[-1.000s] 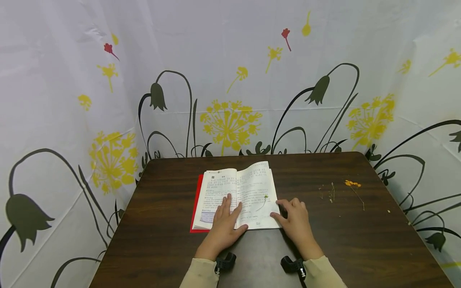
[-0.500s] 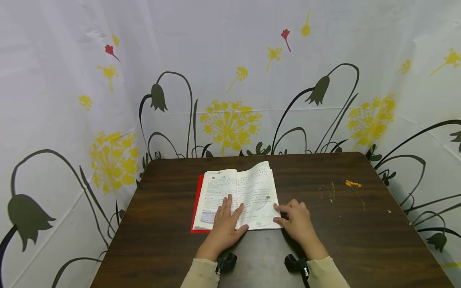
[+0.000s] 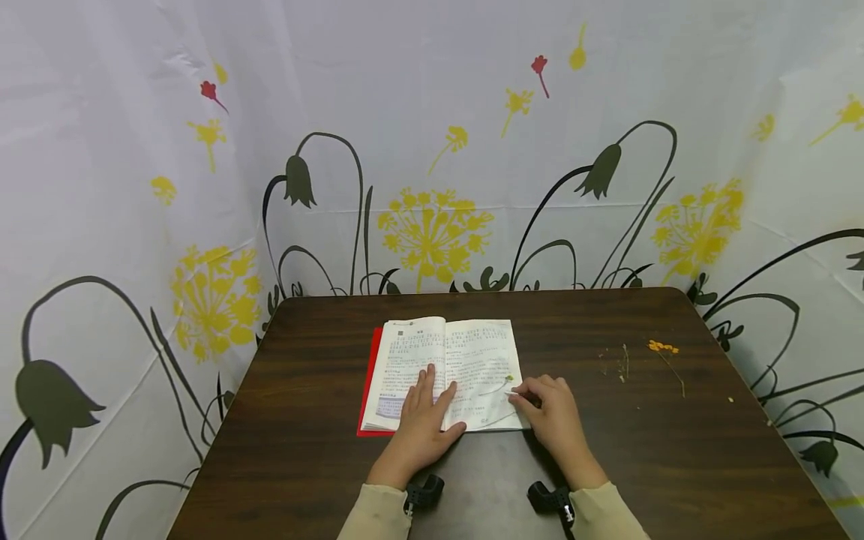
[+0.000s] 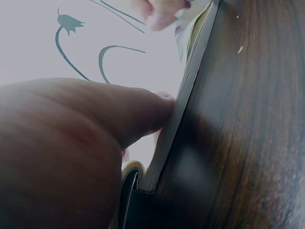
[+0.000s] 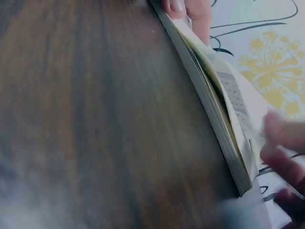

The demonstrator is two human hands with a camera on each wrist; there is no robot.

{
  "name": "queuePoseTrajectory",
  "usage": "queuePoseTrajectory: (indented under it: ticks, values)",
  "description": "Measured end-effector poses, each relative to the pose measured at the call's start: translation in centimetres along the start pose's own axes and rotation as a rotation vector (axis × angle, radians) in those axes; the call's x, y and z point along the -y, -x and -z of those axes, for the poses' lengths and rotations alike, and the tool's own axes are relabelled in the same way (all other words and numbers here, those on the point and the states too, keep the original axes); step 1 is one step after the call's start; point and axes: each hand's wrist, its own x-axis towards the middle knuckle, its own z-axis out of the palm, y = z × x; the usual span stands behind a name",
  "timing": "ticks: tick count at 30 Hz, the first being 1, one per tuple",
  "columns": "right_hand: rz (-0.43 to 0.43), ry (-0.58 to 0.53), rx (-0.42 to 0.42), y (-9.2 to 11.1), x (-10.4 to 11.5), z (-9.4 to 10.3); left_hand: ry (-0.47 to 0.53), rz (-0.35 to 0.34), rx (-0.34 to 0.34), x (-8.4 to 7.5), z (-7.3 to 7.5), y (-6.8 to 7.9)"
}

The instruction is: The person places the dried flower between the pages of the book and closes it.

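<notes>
An open book (image 3: 415, 349) with printed pages and a red cover edge at its left lies on the dark wooden table. My left hand (image 3: 424, 412) rests spread over its lower middle; in the left wrist view its thumb (image 4: 143, 112) reaches the book's near edge. My right hand (image 3: 555, 412) pinches the right page (image 3: 472, 364) by its outer lower edge, and the page's bottom corner is raised and bent. A small yellow-green flower (image 3: 509, 378) with a thin curved stem shows on that page. In the right wrist view the lifted page (image 5: 233, 102) bows above the page block.
Right of the book lie an orange flower (image 3: 664, 347) on a thin stem and some pale dried sprigs (image 3: 624, 364). Small crumbs dot the table (image 3: 729, 465). A white cloth (image 3: 432, 97) printed with flowers hangs behind the table.
My right hand has shifted a little left, drawing the page's outer edge inward. The page's raised top corner has come down flat, and its bottom corner has lifted. The left hand stays put.
</notes>
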Motion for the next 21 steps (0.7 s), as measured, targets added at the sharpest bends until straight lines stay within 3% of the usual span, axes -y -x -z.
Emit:
queuePoseTrajectory:
  ticks: [2, 4, 8, 10, 14, 17, 21]
  values:
    - [-0.017, -0.15, 0.014, 0.0, 0.2, 0.0, 0.003, -0.004, 0.0, 0.0, 0.1, 0.0]
    - [-0.057, -0.368, 0.048, 0.0, 0.6, 0.0, 0.016, -0.006, -0.003, -0.1, 0.2, 0.0]
    - [-0.186, -0.833, 0.128, 0.2, 1.5, -0.1, 0.045, -0.007, -0.015, -0.3, 0.4, 0.1]
    - [-0.266, -0.968, 0.192, 0.4, 1.8, -0.3, 0.059, -0.013, -0.036, -0.3, 0.4, 0.0]
    - [-0.357, -0.995, 0.325, 0.7, 2.4, -1.1, 0.053, 0.001, -0.091, -0.3, 0.4, -0.2]
    - [-0.397, -0.897, 0.334, 0.9, 2.6, -1.6, 0.059, 0.024, -0.147, -0.4, 0.4, -0.2]
    - [-0.408, -0.782, 0.362, 1.1, 2.9, -1.6, 0.12, 0.019, -0.278, -0.6, 0.7, -0.5]
